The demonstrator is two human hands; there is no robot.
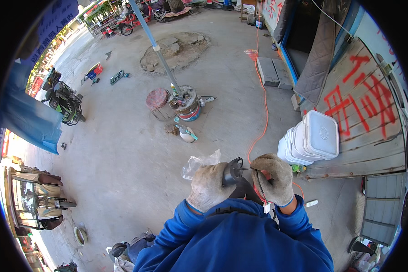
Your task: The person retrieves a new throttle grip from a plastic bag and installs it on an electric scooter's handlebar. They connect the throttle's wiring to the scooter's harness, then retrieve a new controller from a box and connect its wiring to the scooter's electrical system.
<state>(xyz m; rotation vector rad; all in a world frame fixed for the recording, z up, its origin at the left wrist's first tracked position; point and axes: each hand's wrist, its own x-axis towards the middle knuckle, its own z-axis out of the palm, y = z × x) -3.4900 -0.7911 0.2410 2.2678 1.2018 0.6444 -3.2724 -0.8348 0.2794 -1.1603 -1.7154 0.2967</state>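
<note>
My left hand (206, 188), in a pale work glove, is closed around a black rounded plastic part (231, 173) in front of my chest. A thin dark cable (245, 168) runs from that part across to my right hand (276, 179). Gloved as well, my right hand has its fingers closed on the cable and some thin red wires. Below it hangs a white plug connector (267, 207) on the wires' end. Beside my left hand shows a crumpled clear plastic bag (200, 164); I cannot tell whether the hand touches it. The black part's exact kind is unclear.
White lidded buckets (322, 134) stand to my right by a wooden door panel (365, 109). An orange cord (265, 106) crosses the concrete. Ahead are a pole in a bucket base (188, 106), a round stool (157, 99) and a spray bottle (186, 134). Parked bikes (65, 99) line the left.
</note>
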